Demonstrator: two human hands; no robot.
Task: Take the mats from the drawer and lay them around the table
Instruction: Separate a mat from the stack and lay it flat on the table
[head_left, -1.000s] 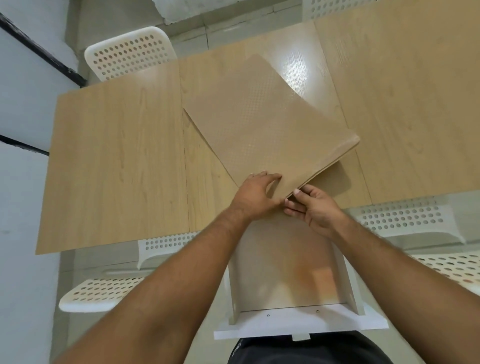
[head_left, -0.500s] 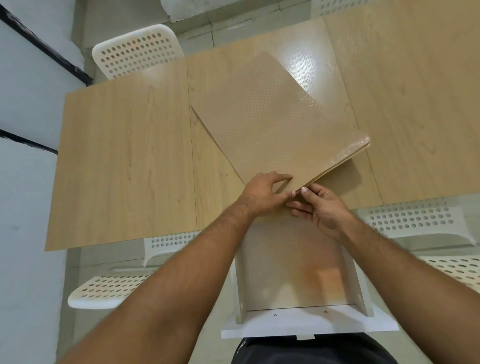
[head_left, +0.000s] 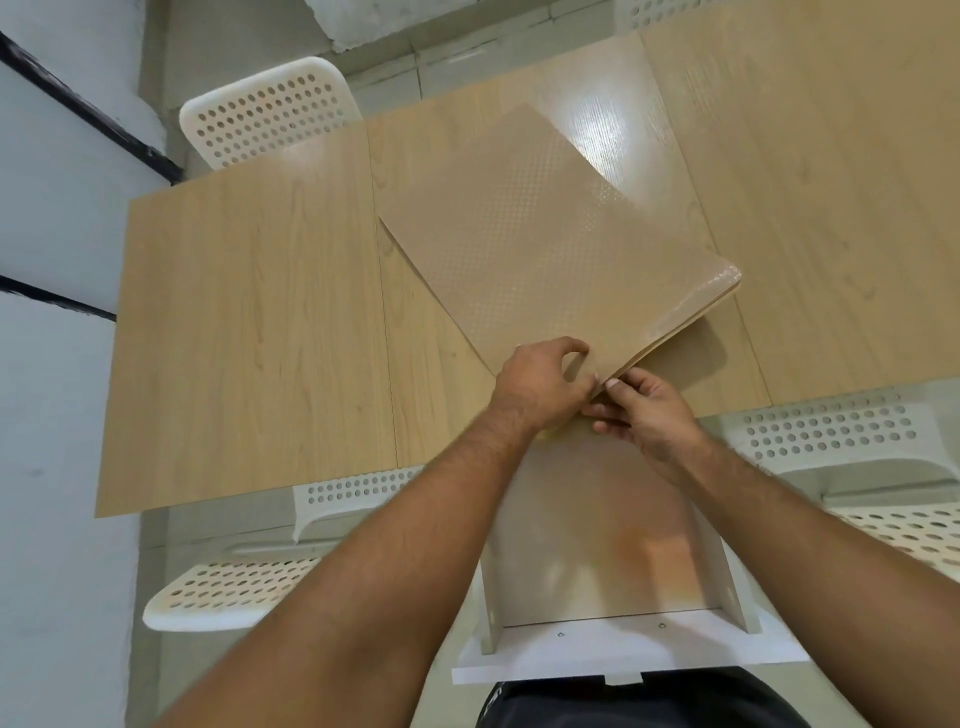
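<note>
No text, label, brand, number or sign can be read anywhere in the head view. The stack of tan dotted plastic mats (head_left: 545, 249) pinched at its near corner by the fingers carries only an embossed dot pattern, and the pale wood-grain table (head_left: 249, 338) beside them is unmarked.

Mats (head_left: 545, 249): tan, with a fine raised dot pattern. Table (head_left: 249, 338): light wood grain, pale yellow-brown. Drawer (head_left: 597, 545): beige floor, white front panel. Chairs (head_left: 270, 111): white, perforated with rows of round holes. Left wall: pale, crossed by dark bands.
</note>
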